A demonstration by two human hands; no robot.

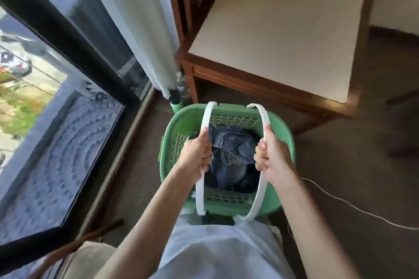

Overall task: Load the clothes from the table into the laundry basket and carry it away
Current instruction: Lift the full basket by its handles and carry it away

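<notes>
A green plastic laundry basket point(179, 120) with latticed walls hangs in front of me, just above the brown carpet. Dark blue denim clothes point(233, 156) lie bunched inside it. Two white hoop handles stand raised over the basket. My left hand point(196, 154) is closed round the left white handle point(207, 118). My right hand point(271, 156) is closed round the right white handle point(264, 115). The wooden table point(283, 29) with a pale top stands beyond the basket, nothing on the part I see.
A large black-framed window point(68, 36) fills the left side, with a white curtain point(145, 25) beside it. Bottles point(181, 88) stand on the floor at the table's leg. A thin white cable point(353, 206) runs across the carpet on the right. A chair edge point(74, 249) shows lower left.
</notes>
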